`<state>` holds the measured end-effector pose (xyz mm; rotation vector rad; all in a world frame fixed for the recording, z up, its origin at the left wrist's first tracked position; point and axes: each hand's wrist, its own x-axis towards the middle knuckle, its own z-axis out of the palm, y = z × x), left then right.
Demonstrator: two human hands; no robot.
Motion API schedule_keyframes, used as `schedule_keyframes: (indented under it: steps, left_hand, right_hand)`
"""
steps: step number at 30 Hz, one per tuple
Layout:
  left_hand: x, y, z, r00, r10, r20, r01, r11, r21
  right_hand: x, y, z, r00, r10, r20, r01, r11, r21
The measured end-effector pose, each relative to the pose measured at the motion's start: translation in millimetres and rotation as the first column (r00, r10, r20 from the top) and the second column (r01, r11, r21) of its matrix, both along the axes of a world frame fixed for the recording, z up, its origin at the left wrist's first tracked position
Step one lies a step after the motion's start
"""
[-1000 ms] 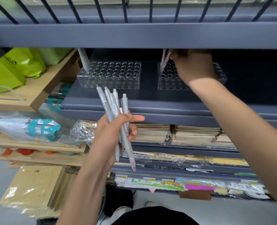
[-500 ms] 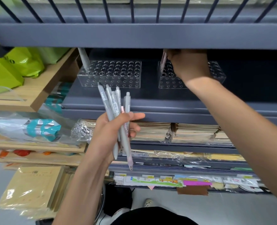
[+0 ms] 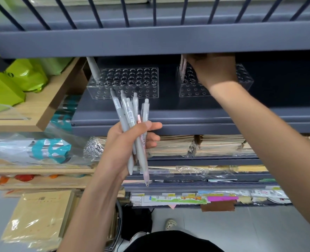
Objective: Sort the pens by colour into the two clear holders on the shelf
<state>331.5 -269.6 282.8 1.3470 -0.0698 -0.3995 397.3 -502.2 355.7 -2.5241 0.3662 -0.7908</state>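
Head view. The dark grey shelf (image 3: pixel 187 115) carries both clear holders, one toward its left end (image 3: pixel 125 82) and one toward its right end (image 3: pixel 245 80).
- Left-end holder: a single grey pen (image 3: pixel 93 70) stands in its back left corner hole. The other holes show no pens.
- Right-end holder: pink pens (image 3: pixel 183 67) stand at its back left corner. Count unclear.

Right hand (image 3: pixel 216 70) reaches in over the shelf, above the right-end holder, with the fingertips up at the tops of the pink pens. The beam above the shelf hides those fingertips, so I cannot tell whether they pinch a pen or are off it.

Left hand (image 3: pixel 127 142) is out in front of the shelf's front edge. Fingers and thumb are clamped round a bundle of pens (image 3: pixel 130 115), tips down. Most are grey, with one pink pen (image 3: pixel 139 118) among them.

Judgement: the step in hand looks like seating a pink pen in the right-end holder. The sort is early, with most pens unsorted. The next move likely calls for drawing one pen from the bundle, checking its colour, and lining it up plumb over a free hole. The holes are narrow and there is little headroom under the beam.
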Motion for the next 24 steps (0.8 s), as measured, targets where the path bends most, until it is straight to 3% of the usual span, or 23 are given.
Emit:
schedule_keyframes:
  steps: [3,5,8,10,16,20,24]
  left_hand:
    - [0.9,2.6,1.6,1.0,-0.001,-0.006,0.001,1.0,0.007]
    - [0.9,3.8,2.9,1.0,-0.01,-0.006,0.01,1.0,-0.008]
    - [0.0,4.4,5.6,0.999,-0.039,-0.002,0.039,0.999,-0.036]
    - [-1.1,4.1,7.0,0.999,-0.053,0.004,0.054,0.998,-0.045]
    - [-1.8,12.7,6.0,0.994,-0.105,0.04,0.108,0.99,-0.086]
    - [-4.3,21.1,4.8,0.995,-0.096,0.033,0.1,0.982,-0.161]
    - [-0.3,31.2,5.3,0.998,0.001,-0.057,-0.016,0.965,-0.262]
  right_hand:
    - [-17.2,3.6,-0.4,0.996,-0.004,0.091,-0.014,0.979,0.202]
    - [-32.6,13.5,-2.4,0.982,0.153,0.113,-0.184,0.914,0.362]
    - [-50.9,33.4,-3.6,0.887,0.458,-0.056,-0.388,0.805,0.45]
    - [-55.6,43.6,-5.0,0.827,0.544,-0.14,-0.441,0.783,0.438]
    - [-58.9,61.1,-9.1,0.717,0.658,-0.23,-0.48,0.705,0.522]
    - [-57.5,68.2,-12.6,0.738,0.65,-0.181,-0.466,0.685,0.56]
    - [-56.6,78.7,-16.4,0.772,0.632,-0.07,-0.455,0.625,0.634]
